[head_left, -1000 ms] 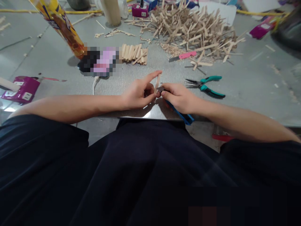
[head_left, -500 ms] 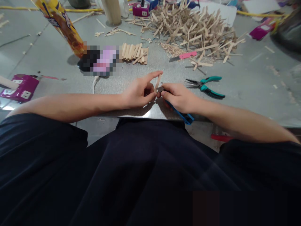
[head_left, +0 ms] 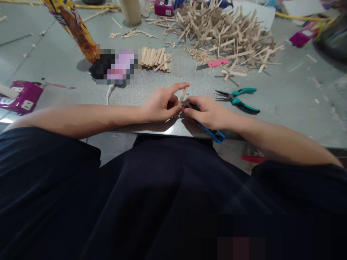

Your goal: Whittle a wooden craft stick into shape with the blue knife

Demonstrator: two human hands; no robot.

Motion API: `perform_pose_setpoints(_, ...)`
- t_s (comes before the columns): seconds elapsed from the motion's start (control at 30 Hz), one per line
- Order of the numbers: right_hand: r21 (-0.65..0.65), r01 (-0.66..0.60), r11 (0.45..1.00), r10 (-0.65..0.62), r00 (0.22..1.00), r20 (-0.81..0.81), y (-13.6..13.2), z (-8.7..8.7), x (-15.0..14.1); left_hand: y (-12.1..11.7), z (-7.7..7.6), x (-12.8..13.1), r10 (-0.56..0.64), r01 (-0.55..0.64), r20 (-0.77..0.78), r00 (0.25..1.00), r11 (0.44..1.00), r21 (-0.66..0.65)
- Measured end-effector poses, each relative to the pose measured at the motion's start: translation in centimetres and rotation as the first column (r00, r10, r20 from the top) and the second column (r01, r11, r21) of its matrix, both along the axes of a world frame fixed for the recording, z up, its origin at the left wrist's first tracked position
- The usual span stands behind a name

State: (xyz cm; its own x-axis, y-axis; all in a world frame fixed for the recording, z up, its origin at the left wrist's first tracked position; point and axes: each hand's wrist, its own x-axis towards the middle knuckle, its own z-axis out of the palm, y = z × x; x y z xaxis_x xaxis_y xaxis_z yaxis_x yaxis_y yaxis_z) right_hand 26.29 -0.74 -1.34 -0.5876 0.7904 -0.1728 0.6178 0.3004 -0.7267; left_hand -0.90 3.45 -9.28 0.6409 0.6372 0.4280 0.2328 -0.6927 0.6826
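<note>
My left hand (head_left: pixel 162 103) holds a thin, flat wooden stick (head_left: pixel 183 94) between forefinger and thumb, just above the table's front edge. The stick stands at a tilt, its lower end by my thumb. Around a blue utility knife (head_left: pixel 208 129), my right hand (head_left: pixel 206 112) is closed. The knife's grey metal front touches or nearly touches the stick's lower end. Its blade edge is too small to make out, and my fingers cover part of the handle. To the right of that hand lie teal-handled long-nose pliers (head_left: pixel 233 97).
A large heap of wooden sticks (head_left: pixel 217 30) lies at the back, with a pink-handled small saw (head_left: pixel 217 63) before it. A row of short sticks (head_left: pixel 153 57) sits beside a phone (head_left: pixel 120 66) with a white cable. A tilted yellow bottle (head_left: pixel 77 32) and a purple box (head_left: pixel 25 95) stand left.
The view has shifted slightly. Both hands keep nearly the same hold, and the knife's metal front has turned a little against the stick's lower end.
</note>
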Motion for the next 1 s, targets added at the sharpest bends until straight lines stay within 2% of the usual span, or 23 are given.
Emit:
perform_pose_setpoints(0.27, 0.077, -0.066, 0.995, 0.064, 0.998, 0.028, 0.3, 0.0, 0.1, -0.1, 0.9, -0.2, -0.016, 0.018, -0.056, 0.998, 0.999, 0.033)
perform_pose_setpoints(0.57, 0.065, -0.07, 0.995, 0.067, 0.997, 0.048, 0.1, 0.3, 0.1, 0.1, 0.9, -0.1, -0.015, 0.015, -0.104, 0.995, 1.0, 0.001)
perform_pose_setpoints(0.83, 0.098, -0.108, 0.989, 0.104, 0.993, 0.053, 0.4, 0.0, 0.2, -0.6, 2.1, -0.2, -0.015, 0.015, -0.141, 0.99, 1.0, -0.006)
perform_pose_setpoints(1.0, 0.085, -0.121, 0.989, 0.116, 0.992, 0.056, 0.3, 0.2, 0.3, -0.4, 2.0, -0.2, -0.012, 0.011, -0.147, 0.989, 1.0, -0.005)
